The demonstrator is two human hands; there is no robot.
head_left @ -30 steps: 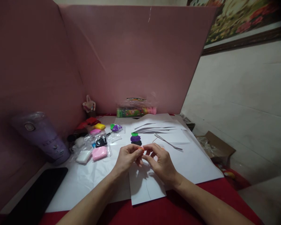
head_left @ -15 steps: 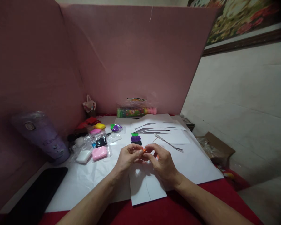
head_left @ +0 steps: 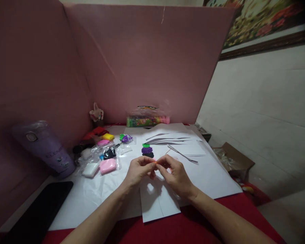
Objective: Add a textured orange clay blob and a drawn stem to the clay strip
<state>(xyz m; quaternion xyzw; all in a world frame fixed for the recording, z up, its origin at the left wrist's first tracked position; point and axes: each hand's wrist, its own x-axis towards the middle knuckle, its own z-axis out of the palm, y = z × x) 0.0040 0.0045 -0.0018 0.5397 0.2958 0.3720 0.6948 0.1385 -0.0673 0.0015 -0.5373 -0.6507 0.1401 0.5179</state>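
Observation:
Between the fingertips of both hands is a small piece of orange clay point(head_left: 156, 162), mostly hidden. My left hand point(head_left: 141, 170) pinches it from the left, and my right hand point(head_left: 174, 172) pinches it from the right, the fingertips meeting. Below the hands lies a white folded paper point(head_left: 159, 203) with a thin line on it. Just beyond the fingers are green clay point(head_left: 145, 145), purple clay point(head_left: 146, 149) and black clay point(head_left: 148, 155), one behind another. A metal tool point(head_left: 183, 155) rests on the white sheets to the right.
Bagged clay packs, one pink point(head_left: 108, 166) and one white point(head_left: 90, 169), lie at the left. Further left are a purple tumbler point(head_left: 49, 149) and a black flat object point(head_left: 40, 210). Cut paper strips point(head_left: 167, 139) and a colourful package point(head_left: 147, 121) are behind; a cardboard box point(head_left: 237, 159) sits right.
The fingertips of both hands have come closer together around the orange clay, so less of it shows. My right hand's fingers have curled slightly inward. The other objects lie where they were.

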